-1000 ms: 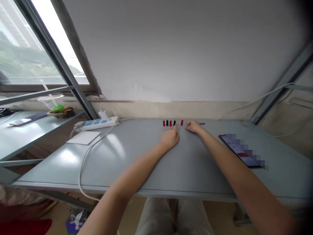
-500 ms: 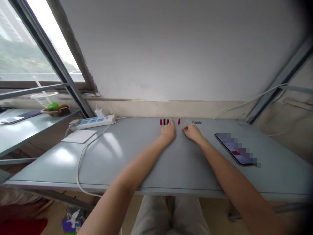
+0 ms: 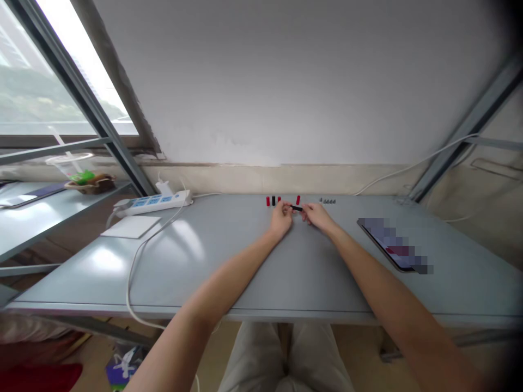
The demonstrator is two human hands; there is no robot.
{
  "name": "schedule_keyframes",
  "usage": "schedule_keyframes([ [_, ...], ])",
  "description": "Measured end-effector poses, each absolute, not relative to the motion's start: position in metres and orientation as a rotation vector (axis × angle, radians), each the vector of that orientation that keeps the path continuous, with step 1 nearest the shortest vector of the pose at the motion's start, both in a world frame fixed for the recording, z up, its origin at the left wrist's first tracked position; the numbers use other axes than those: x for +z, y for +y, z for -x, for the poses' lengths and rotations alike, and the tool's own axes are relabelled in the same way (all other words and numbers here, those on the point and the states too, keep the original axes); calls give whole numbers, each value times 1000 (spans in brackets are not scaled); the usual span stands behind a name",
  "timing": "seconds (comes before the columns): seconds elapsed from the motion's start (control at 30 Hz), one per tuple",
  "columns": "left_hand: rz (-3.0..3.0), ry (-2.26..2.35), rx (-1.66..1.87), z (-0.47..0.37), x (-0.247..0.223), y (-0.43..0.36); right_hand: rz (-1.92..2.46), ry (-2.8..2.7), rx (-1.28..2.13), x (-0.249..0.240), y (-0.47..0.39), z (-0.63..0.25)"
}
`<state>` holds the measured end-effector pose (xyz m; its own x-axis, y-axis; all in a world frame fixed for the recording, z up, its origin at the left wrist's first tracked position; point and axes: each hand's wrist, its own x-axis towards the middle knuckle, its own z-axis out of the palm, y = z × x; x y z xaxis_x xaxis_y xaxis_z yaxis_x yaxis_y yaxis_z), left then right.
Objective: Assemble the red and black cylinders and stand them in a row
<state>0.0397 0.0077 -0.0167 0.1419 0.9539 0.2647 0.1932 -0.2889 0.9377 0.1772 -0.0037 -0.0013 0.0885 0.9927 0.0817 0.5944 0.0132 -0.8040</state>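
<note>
Two legs of mine in pale trousers [image 3: 253, 359] show below the front edge of the grey surface [image 3: 261, 272], and a white cable [image 3: 128, 288] runs over that edge on my left. My bare forearms reach forward across the middle. To my right lies a tablet [image 3: 388, 247], its screen blocked out by blur; well to my left there's a flat white square [image 3: 131, 227].

Farther in, near the back, my left hand [image 3: 281, 216] and right hand [image 3: 319, 214] meet around one short black rod [image 3: 296, 208]. The fingers of each hand are pinched on it, one hand at either end, so it lies crosswise between them. I can't tell if it touches the surface.

Just past my left hand stand a red rod [image 3: 268, 201], a second black rod [image 3: 273, 200] and another red one, partly hidden by my fingers. One more red rod [image 3: 298, 199] stands behind the piece I'm gripping. Beyond my right hand sits a short row of little grey bits [image 3: 328, 201], too small to name.

A power strip [image 3: 157, 202] lies at the back left, before the wall [image 3: 286, 92].
</note>
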Motion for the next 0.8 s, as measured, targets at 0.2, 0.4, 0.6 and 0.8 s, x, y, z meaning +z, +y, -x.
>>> schedule_keyframes([
  [0.2,-1413,1005,1178,-35,-11,-6,1512,-1484,883,7,-14,-169],
  [0.4,-1334,958,1135,-32,-3,-13,1409,-1395,990,12,-17,-162],
  [0.6,-1271,946,1134,-32,-2,-15,1398,-1382,994,13,-18,-163],
  [0.8,-1253,933,1141,-32,-4,-14,1376,-1404,997,14,-19,-166],
])
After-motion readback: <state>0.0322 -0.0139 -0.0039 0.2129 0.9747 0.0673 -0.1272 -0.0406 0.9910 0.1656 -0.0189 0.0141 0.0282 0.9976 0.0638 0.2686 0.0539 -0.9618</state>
